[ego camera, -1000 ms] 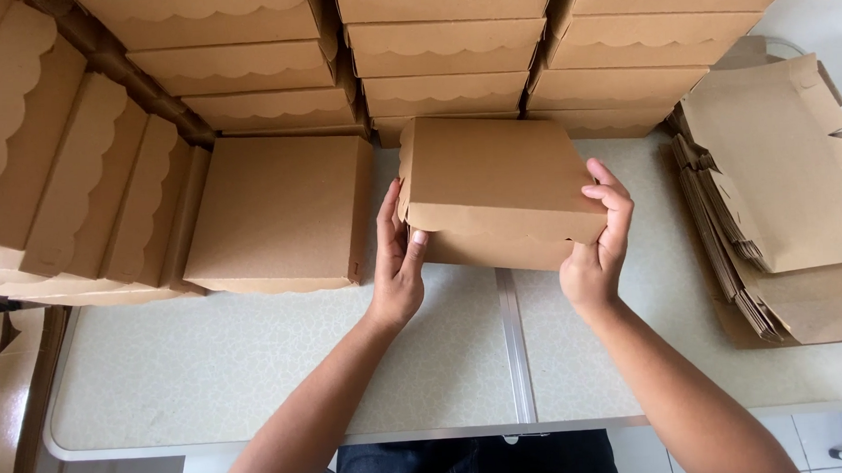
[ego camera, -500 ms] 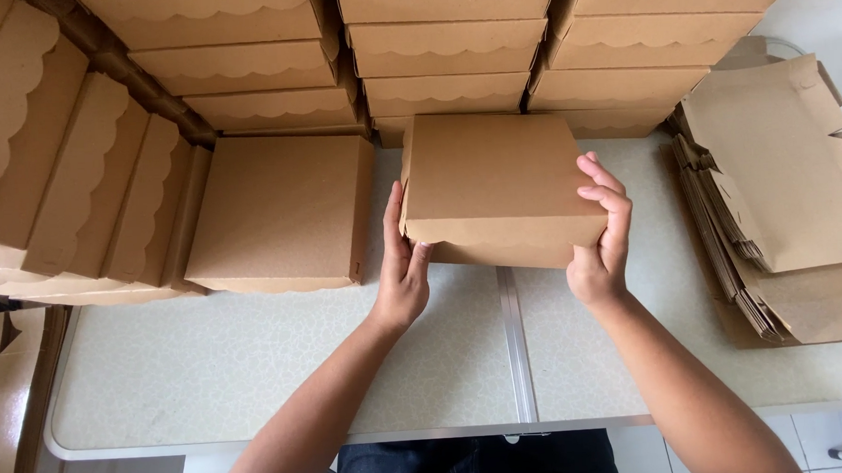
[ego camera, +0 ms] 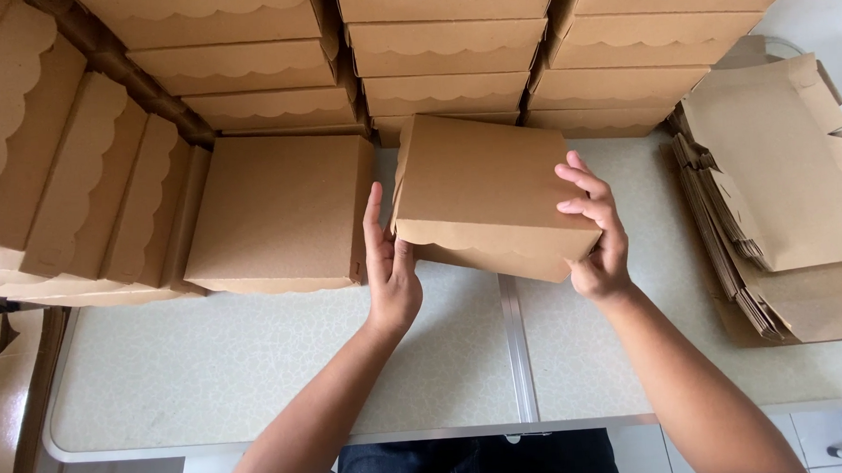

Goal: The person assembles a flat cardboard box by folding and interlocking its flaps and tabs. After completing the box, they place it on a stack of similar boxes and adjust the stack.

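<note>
Left stacks: we see folded boxes (ego camera: pixel 50 186) with scalloped edges leaning in rows along the left side of the table (ego camera: pixel 256 367).
Closed box: a plain brown closed box (ego camera: pixel 278 214) lies flat on the table, just left of our hands.
Left hand: our left hand (ego camera: pixel 389 271) presses flat against the left side of the held box, fingers (ego camera: pixel 375 220) straight and pointing up, thumb by the scalloped front edge.
Held box: the brown box (ego camera: pixel 485 191) sits between both hands, tilted, its near edge lifted off the table, in front of the back stacks.
Right hand: our right hand (ego camera: pixel 596 234) grips the box's right corner, fingers curled over the top, thumb underneath.
Back stacks: more scalloped boxes (ego camera: pixel 441 56) piled in columns behind.
Flat pile: unfolded cardboard sheets (ego camera: pixel 788 192) lie heaped at the far right of the table.
</note>
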